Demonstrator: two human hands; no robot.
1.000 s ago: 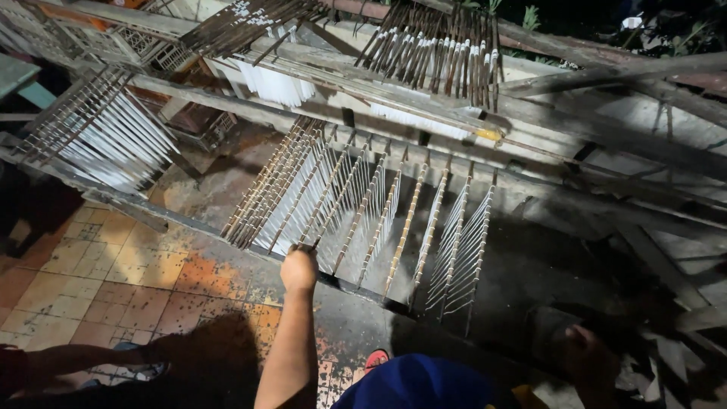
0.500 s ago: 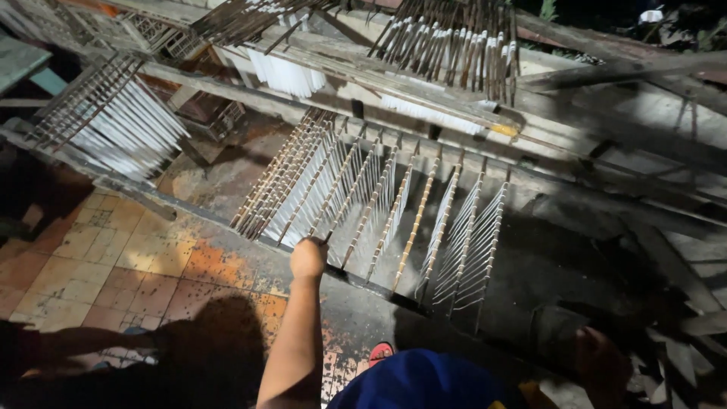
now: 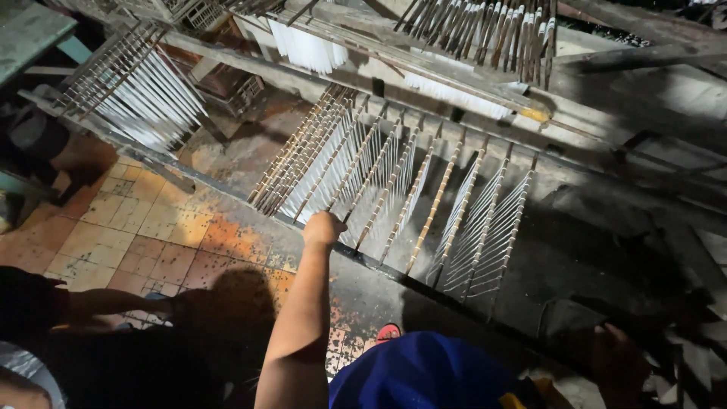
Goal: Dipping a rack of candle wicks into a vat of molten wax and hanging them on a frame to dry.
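Wooden rods (image 3: 356, 170) strung with rows of thin white candles are hanging side by side on a long dark rail (image 3: 363, 254), and the left hand (image 3: 324, 227) is closing its grip around the near end of one of them, fingers curled tight against the rail; over the last second it has been climbing from below the rail up onto the rod ends while the view has been drifting closer, so the handling of this rod is only beginning. The right hand (image 3: 617, 356) is sitting low in deep shadow at the lower right, and whether its grip is spread or pinching anything cannot be told. Neighbouring rods are crowding the held one on both sides, close enough to brush. More candle racks (image 3: 136, 91) are hanging at the left above a stained tiled floor (image 3: 151, 235), and a blue garment (image 3: 424, 375) is filling the bottom edge
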